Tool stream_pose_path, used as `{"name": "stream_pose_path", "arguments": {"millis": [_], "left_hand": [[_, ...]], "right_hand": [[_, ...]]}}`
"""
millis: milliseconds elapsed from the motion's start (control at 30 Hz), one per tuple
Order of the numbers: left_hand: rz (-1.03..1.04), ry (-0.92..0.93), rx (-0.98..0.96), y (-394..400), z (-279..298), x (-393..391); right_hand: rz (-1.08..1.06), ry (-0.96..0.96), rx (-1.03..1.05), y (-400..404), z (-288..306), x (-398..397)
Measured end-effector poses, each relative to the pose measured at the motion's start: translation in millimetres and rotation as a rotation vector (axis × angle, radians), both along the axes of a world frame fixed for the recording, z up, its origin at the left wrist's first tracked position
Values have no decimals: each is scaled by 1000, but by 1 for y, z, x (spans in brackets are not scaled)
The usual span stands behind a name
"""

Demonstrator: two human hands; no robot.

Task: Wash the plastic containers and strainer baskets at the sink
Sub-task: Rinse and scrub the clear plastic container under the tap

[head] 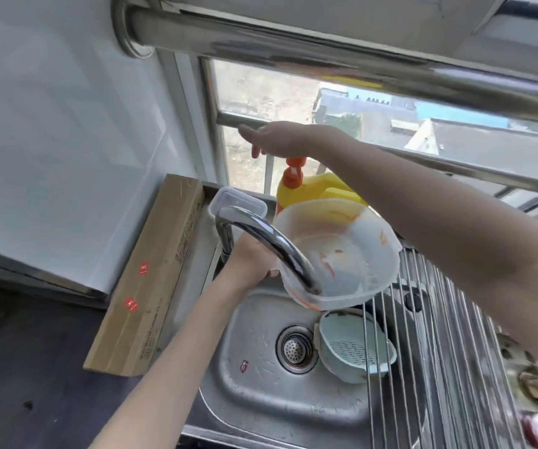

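Two hands are at work over the sink (261, 393). My left hand (251, 264) grips the rim of the translucent plastic bowl (355, 254), fingers curled round its near left edge, and holds it tilted above the basin, right behind the curved spout of the faucet (271, 241). Orange streaks and bits cling to the bowl's inner wall. My right hand (274, 137) is raised high toward the window bar (455, 163), fingers straight and loosely spread, holding nothing; it is well apart from the bowl. Down in the basin a pale green strainer basket (352, 345) lies just beside the drain (295, 350), partly under the wire rack (449, 335) that spans the right side of the sink. A clear rectangular container (238, 202) sits on the ledge behind the faucet, with a yellow soap bottle (313, 189) with an orange pump next to it. A long cardboard box (154, 273) lies on the table to the left of the sink.
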State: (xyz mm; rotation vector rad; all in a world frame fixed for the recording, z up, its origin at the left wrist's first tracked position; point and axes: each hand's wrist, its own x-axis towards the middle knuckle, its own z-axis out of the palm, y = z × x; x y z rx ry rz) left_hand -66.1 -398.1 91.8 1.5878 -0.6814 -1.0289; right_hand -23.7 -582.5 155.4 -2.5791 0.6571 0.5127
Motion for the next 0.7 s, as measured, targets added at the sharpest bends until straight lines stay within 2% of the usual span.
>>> {"name": "stream_pose_path", "arguments": {"millis": [100,233,333,400,500,633,700], "left_hand": [[47,-15,-14,1,-1,0],[77,30,-26,3,-3,0],[50,25,-16,4,3,0],[27,-2,-5,3,5,0],[31,29,26,4,8,-1],[-9,23,58,8,-2,3],[-54,1,117,13,-11,4]], "right_hand": [[-27,-20,-47,-7,-12,-5],[-29,-37,-220,0,-28,-11],[-39,16,-205,1,-33,-10],[-55,-13,-139,-1,-27,-11],[-117,-191,35,-1,-12,-9],[-184,-447,-6,5,5,-11],[-203,-640,-12,11,13,-26]]}}
